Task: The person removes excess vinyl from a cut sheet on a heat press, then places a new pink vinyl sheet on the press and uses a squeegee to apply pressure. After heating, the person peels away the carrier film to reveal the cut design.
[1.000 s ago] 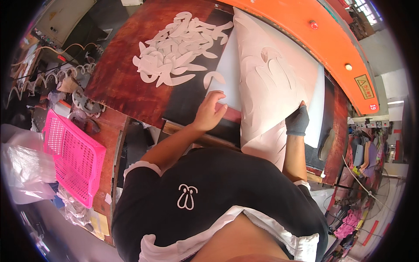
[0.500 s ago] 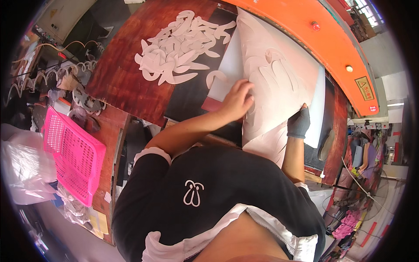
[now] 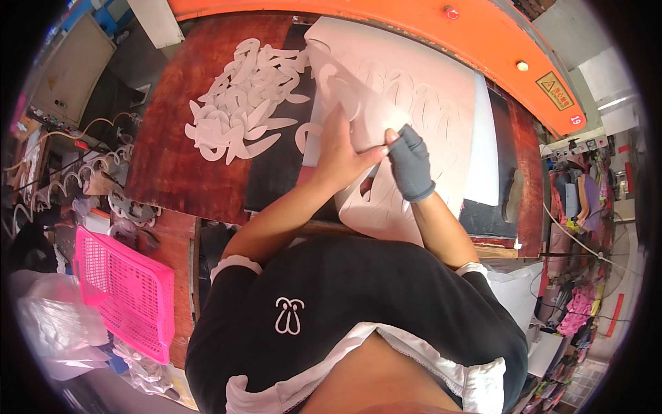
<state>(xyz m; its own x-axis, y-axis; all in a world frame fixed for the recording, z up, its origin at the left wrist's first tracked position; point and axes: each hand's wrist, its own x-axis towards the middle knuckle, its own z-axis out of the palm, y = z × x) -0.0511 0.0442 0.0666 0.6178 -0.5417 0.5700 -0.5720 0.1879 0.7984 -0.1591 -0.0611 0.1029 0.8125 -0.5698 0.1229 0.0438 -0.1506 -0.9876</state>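
Note:
A large pale pink sheet [image 3: 441, 148] with curved cut outlines lies on the work surface, its near-left part lifted and folded over. My right hand [image 3: 412, 165], in a grey fingerless glove, pinches the edge of the lifted flap between thumb and fingers. Close to its left, my bare left hand [image 3: 339, 153] holds the same flap, its thumb reaching toward my right fingertips and its other fingers partly hidden by the sheet. A gap shows in the sheet below my hands. Left of it lies a heap of curved cut pieces [image 3: 238, 103], with one loose piece near the sheet's edge.
An orange machine beam [image 3: 386, 31] with a red button spans the far side. White sheeting [image 3: 484, 172] shows under the pink sheet. At the left are a pink plastic basket [image 3: 127, 293] and metal cutting dies [image 3: 131, 207]. A dark oblong object [image 3: 512, 196] lies at right.
My right hand has lifted the sheet's edge and brought it left, close to my left hand. The left hand has moved onto the flap. The view has shifted slightly.

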